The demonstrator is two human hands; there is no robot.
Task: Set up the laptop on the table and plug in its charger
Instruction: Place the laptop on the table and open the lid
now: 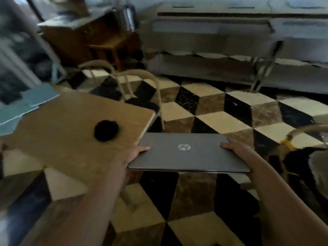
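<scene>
A closed grey laptop [186, 153] with a round logo on its lid is held flat in the air, just right of the wooden table [58, 132]. My left hand [132, 157] grips its left edge, thumb on the lid. My right hand [237, 150] grips its right edge the same way. A round black object [106, 130] lies on the table near its middle; I cannot tell whether it is the charger. The view is blurred.
Two light-framed chairs [140, 80] stand behind the table's far corner. A blue sheet [26, 103] covers the table's far left. Another chair with dark things [305, 157] is at the right. A checkered floor [221, 110] spreads ahead, cabinets along the far wall.
</scene>
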